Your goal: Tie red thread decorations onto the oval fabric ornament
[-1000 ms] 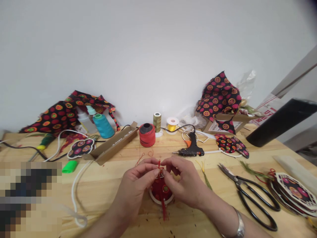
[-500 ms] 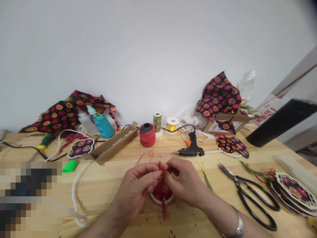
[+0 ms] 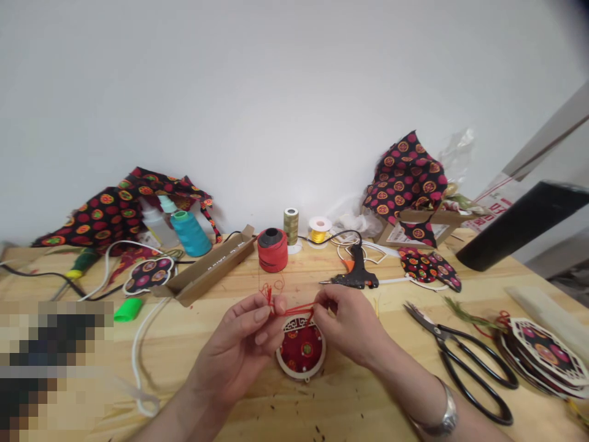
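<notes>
A small round ornament (image 3: 301,350) with red patterned fabric in a pale wooden frame lies on the wooden table (image 3: 193,362) just in front of me. A red cord (image 3: 294,309) runs taut above its top edge. My left hand (image 3: 239,347) pinches the cord's left end between thumb and fingers. The right end is pinched by my right hand (image 3: 352,325), which wears a metal bracelet at the wrist.
Black scissors (image 3: 464,362) lie to the right, beside a stack of patterned ornaments (image 3: 547,356). A black glue gun (image 3: 354,276), a red thread spool (image 3: 272,250), a teal spool (image 3: 191,233), a cardboard box (image 3: 207,270), white cable (image 3: 140,356) and patterned fabric (image 3: 405,178) crowd the back.
My hands have moved apart, drawing the red cord out sideways into a taut line. The ornament, earlier half covered by my fingers, now lies in plain view.
</notes>
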`<state>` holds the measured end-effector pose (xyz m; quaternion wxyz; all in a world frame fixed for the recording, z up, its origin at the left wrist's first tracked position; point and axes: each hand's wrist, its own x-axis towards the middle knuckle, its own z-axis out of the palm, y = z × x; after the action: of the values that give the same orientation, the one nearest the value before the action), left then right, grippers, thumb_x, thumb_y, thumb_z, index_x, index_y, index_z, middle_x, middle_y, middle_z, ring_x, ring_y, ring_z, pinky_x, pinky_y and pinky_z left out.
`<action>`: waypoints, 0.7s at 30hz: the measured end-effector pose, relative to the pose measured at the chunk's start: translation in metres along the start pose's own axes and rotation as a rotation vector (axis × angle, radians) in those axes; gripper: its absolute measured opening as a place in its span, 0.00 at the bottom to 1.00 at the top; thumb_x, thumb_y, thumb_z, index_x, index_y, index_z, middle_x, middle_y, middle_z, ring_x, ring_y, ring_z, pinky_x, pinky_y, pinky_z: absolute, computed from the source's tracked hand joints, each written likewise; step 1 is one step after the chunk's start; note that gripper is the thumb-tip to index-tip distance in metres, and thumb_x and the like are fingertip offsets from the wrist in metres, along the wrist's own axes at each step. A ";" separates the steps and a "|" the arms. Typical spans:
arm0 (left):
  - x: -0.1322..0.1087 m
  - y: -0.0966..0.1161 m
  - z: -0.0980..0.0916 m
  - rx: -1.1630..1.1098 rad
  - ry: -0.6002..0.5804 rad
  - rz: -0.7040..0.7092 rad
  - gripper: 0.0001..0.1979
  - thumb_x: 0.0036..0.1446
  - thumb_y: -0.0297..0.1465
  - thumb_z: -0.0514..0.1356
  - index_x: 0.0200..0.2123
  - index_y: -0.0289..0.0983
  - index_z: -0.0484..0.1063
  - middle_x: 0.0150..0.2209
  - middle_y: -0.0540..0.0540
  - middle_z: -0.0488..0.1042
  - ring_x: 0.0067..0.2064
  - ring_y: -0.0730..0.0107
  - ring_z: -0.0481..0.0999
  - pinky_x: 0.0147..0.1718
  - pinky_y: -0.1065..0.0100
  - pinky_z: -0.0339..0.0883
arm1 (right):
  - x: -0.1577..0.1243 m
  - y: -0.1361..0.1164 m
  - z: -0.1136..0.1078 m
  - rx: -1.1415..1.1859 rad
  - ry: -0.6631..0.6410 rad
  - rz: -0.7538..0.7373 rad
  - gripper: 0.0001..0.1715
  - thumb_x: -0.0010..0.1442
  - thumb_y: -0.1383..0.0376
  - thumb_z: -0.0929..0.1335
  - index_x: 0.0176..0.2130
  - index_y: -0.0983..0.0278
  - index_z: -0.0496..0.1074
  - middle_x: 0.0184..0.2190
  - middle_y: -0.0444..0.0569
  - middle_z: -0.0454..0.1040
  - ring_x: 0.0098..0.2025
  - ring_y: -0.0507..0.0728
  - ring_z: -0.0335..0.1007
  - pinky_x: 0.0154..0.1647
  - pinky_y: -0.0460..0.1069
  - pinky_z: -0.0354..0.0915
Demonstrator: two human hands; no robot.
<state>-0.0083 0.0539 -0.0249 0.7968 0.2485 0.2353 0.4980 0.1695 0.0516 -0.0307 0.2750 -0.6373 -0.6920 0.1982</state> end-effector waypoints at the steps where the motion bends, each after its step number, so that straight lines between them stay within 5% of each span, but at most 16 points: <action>1: 0.000 0.001 0.000 -0.017 -0.006 -0.005 0.02 0.46 0.22 0.63 0.26 0.33 0.75 0.28 0.50 0.73 0.19 0.85 0.57 0.16 0.81 0.54 | 0.001 0.001 -0.001 -0.012 0.016 0.011 0.08 0.51 0.68 0.62 0.23 0.63 0.68 0.22 0.46 0.72 0.23 0.51 0.62 0.24 0.45 0.52; 14: -0.002 -0.003 -0.003 -0.043 -0.107 -0.097 0.02 0.44 0.23 0.65 0.26 0.32 0.76 0.24 0.50 0.72 0.19 0.87 0.55 0.17 0.81 0.52 | 0.006 0.005 -0.014 -0.070 0.172 0.103 0.10 0.55 0.65 0.61 0.28 0.62 0.70 0.27 0.47 0.74 0.28 0.54 0.66 0.27 0.47 0.53; 21: -0.003 -0.001 0.002 -0.036 -0.091 -0.075 0.03 0.41 0.24 0.67 0.24 0.33 0.76 0.23 0.50 0.73 0.18 0.86 0.54 0.17 0.81 0.53 | 0.020 0.021 -0.016 0.493 0.373 0.059 0.13 0.57 0.64 0.60 0.34 0.64 0.72 0.32 0.49 0.73 0.36 0.56 0.66 0.38 0.50 0.59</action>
<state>-0.0075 0.0506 -0.0239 0.8293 0.2474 0.1987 0.4600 0.1947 0.0722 -0.0287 0.5377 -0.5967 -0.5418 0.2476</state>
